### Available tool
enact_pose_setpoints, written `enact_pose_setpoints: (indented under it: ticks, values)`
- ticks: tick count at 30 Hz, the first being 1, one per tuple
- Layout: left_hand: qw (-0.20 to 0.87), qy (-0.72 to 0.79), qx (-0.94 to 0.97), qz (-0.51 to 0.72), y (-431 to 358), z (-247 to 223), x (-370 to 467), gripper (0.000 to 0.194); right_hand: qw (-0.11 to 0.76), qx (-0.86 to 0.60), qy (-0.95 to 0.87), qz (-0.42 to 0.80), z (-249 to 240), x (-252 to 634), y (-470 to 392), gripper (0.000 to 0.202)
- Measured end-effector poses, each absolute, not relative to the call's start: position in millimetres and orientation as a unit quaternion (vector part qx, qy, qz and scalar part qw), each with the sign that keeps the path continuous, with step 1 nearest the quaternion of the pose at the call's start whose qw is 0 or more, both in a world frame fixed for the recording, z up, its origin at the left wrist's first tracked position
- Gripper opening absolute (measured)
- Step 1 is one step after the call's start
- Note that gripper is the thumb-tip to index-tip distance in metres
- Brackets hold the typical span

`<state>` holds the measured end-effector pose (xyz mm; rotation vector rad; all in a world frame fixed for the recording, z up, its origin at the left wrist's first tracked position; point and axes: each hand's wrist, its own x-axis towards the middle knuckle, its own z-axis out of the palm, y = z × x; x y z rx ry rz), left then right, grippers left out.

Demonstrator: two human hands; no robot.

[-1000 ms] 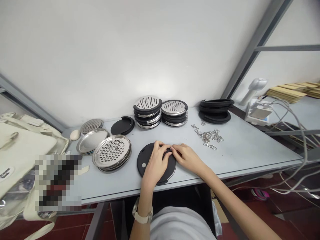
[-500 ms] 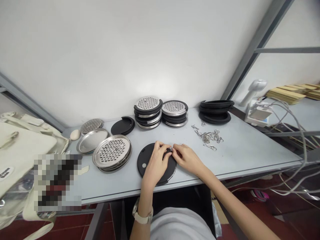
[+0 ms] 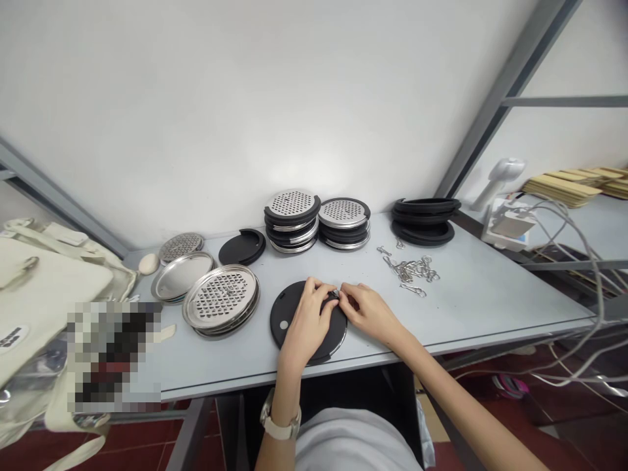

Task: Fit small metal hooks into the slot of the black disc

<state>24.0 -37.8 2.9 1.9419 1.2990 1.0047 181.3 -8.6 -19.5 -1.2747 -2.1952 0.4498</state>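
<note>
A round black disc (image 3: 285, 314) with a small silver dot lies flat near the table's front edge. My left hand (image 3: 307, 322) rests on top of it, fingertips pressing at its far right rim. My right hand (image 3: 369, 311) meets it there, and both pinch a small metal clip (image 3: 334, 294) at the disc's edge. A pile of loose metal clips (image 3: 411, 269) lies just beyond my right hand.
Perforated steel discs (image 3: 220, 296) and a plain steel plate (image 3: 180, 275) sit at left, beside a cream bag (image 3: 44, 288). At the back are two stacks of black-rimmed perforated discs (image 3: 293, 219), a black lid (image 3: 241, 246), and black rings (image 3: 424, 219). Cables (image 3: 569, 229) hang at right.
</note>
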Motion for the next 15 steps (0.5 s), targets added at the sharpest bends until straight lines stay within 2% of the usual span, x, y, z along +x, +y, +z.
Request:
enact_pose_setpoints:
  ticks: [15]
  values:
    - [0.293,0.495,0.728,0.373,-37.9,1.5,24.0,0.018,0.281,-0.481,-0.813,0.169,-19.5,181.8,-8.9,0.025]
